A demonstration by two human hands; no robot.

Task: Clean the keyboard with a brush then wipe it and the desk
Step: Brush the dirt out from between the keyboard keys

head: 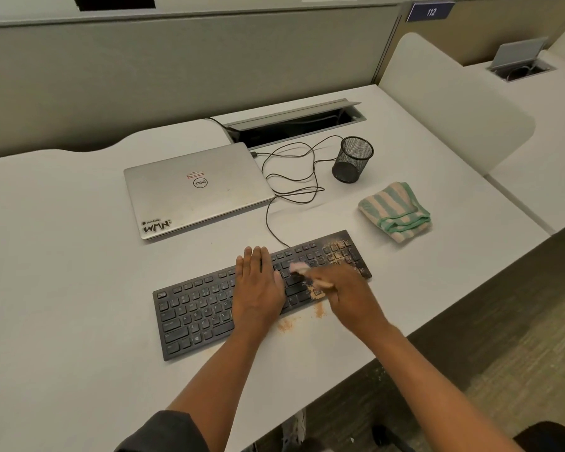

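1. You have one keyboard [209,308] at lower centre, one brush [299,267], one striped cloth [395,212] at centre right.
2. Your left hand [258,285] lies flat, released, on the keys.
3. Your right hand [346,291] grasps the brush over the dusty right keys.

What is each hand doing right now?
Left hand: open, flat on the keyboard.
Right hand: gripping the brush.

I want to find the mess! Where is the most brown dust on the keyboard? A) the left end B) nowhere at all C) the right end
C: the brown dust covers the keys at the right end of the black keyboard, past the brush that the right hand holds.
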